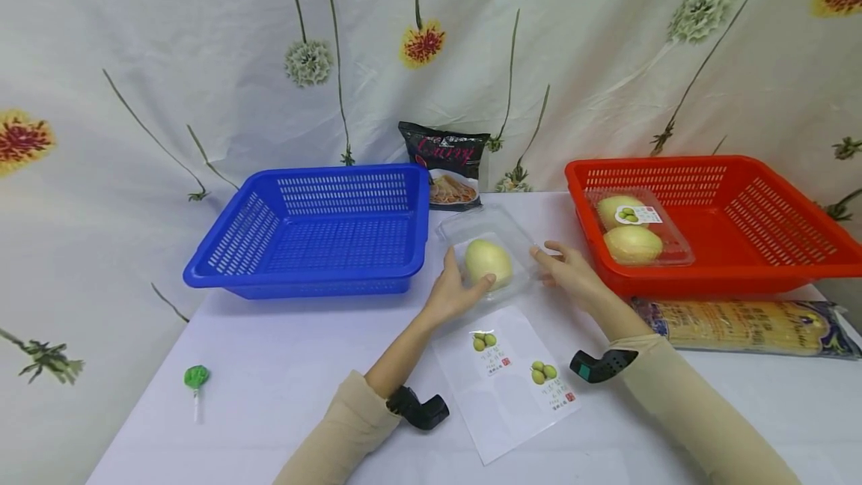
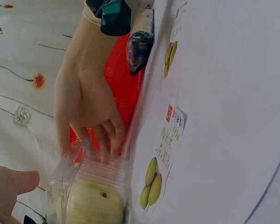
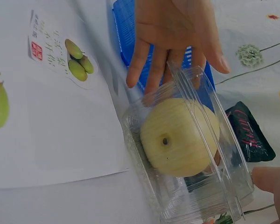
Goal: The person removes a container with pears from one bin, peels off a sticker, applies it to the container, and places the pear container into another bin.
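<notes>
A clear plastic box (image 1: 521,245) stands on the table between the hands. One round pale yellow fruit (image 1: 486,260), pear-like with a dark spot at one end (image 3: 165,141), lies in it. My left hand (image 1: 458,290) is at the box's left side, thumb stretched toward the fruit; its fingers appear straight and spread in the right wrist view. At the box's right side, my right hand (image 1: 572,273) touches the edge with thumb and extended fingertips. In front of the box lies a white label sheet (image 1: 494,395) with two green-fruit stickers.
A blue basket (image 1: 337,287) stands left; a red basket (image 1: 714,279) at right holds a clear box of two fruits (image 1: 633,244). A black Curry packet (image 1: 447,167) stands behind. A long noodle pack (image 1: 747,326) lies before the red basket, a green lollipop (image 1: 196,376) far left.
</notes>
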A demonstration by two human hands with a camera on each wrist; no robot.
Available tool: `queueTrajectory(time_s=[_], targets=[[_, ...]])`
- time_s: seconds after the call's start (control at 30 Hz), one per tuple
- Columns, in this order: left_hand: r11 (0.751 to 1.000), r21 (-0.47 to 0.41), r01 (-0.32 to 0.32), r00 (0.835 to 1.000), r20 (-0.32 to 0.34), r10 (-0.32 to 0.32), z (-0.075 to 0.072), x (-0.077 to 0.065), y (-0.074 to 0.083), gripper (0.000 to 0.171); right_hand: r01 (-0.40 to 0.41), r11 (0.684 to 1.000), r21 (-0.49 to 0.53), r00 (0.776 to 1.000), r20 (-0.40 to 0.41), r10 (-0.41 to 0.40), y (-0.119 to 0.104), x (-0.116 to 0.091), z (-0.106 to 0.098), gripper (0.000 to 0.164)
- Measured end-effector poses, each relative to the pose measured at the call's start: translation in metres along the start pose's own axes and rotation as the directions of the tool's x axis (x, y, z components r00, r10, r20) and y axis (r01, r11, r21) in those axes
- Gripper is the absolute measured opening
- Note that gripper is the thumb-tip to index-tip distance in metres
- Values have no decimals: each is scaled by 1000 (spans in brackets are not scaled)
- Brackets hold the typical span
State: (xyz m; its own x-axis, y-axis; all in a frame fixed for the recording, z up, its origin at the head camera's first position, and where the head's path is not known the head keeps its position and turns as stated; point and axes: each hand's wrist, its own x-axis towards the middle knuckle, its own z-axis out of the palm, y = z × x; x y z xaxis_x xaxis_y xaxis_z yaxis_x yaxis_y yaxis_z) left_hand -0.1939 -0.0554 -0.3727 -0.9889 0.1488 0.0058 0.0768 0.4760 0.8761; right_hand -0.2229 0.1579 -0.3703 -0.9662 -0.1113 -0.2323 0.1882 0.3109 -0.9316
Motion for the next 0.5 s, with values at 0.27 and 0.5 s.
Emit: queueTrajectory(time_s=[0.27, 0.5], targets=[[989, -124, 82, 997, 7, -82, 5, 0, -5, 91, 15, 1000, -15, 1000, 6, -15, 2, 5, 1, 60], [981, -165, 102, 994, -18, -107, 2, 4, -9, 78, -10, 996, -87, 1000, 3, 11, 1, -8, 3, 65]])
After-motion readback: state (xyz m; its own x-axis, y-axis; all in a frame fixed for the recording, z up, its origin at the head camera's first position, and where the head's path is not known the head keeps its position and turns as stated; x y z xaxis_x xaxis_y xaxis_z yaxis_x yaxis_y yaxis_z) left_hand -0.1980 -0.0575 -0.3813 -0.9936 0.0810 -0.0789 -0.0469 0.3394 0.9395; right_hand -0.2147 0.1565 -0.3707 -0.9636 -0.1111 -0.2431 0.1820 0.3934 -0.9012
